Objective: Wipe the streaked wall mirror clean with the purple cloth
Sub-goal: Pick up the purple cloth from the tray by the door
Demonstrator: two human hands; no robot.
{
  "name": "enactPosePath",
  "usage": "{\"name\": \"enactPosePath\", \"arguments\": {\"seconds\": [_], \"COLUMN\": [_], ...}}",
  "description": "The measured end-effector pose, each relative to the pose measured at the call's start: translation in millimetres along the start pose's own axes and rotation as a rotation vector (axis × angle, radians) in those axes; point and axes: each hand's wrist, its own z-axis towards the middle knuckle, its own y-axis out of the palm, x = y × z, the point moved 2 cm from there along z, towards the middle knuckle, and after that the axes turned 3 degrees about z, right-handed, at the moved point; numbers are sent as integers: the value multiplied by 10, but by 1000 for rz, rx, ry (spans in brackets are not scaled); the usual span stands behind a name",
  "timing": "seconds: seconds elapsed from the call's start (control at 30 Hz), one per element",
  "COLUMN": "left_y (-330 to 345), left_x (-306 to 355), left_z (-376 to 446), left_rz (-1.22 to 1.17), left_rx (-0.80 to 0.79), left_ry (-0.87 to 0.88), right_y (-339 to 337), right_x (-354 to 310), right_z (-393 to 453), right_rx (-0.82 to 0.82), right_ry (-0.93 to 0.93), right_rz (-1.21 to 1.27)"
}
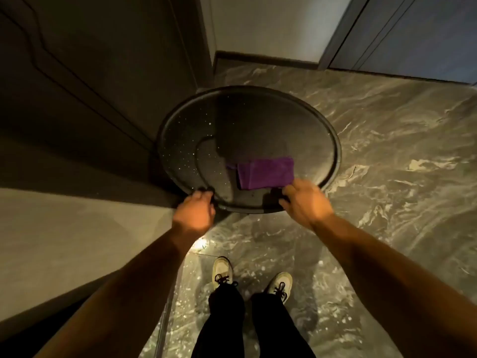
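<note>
A round black-framed mirror (258, 120) lies nearly flat in front of me, its dark glass dotted with white specks on the left half. A folded purple cloth (265, 172) rests on the glass near the lower right rim. My left hand (196, 213) grips the near rim at the lower left, fingers curled over the frame. My right hand (304, 200) is at the near rim on the right, its fingertips touching the cloth's lower right corner; whether it grips the rim or the cloth is unclear.
A dark panelled door (85, 81) stands to the left and a pale wall (51, 241) runs at lower left. Marbled grey floor (400, 164) spreads to the right. My two feet in light sneakers (253, 280) stand just below the mirror. A grey door frame (361, 29) rises at back right.
</note>
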Motion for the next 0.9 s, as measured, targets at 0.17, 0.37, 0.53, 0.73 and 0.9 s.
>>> {"name": "enactPosePath", "arguments": {"seconds": [0.17,0.37,0.53,0.73,0.9], "left_y": [62,393,513,527,408], "left_x": [43,-137,-177,-188,-150], "left_z": [466,694,684,682,637], "left_rz": [127,223,200,185,212], "left_rx": [265,254,394,418,371], "left_ry": [26,28,73,100,68], "right_y": [11,269,292,367,282], "right_x": [22,53,38,-40,-189], "right_z": [600,892,938,951,935], "right_rx": [290,153,217,288,193], "right_ry": [-172,-332,-337,-345,-246], "right_rz": [-116,-251,-276,-262,-135]}}
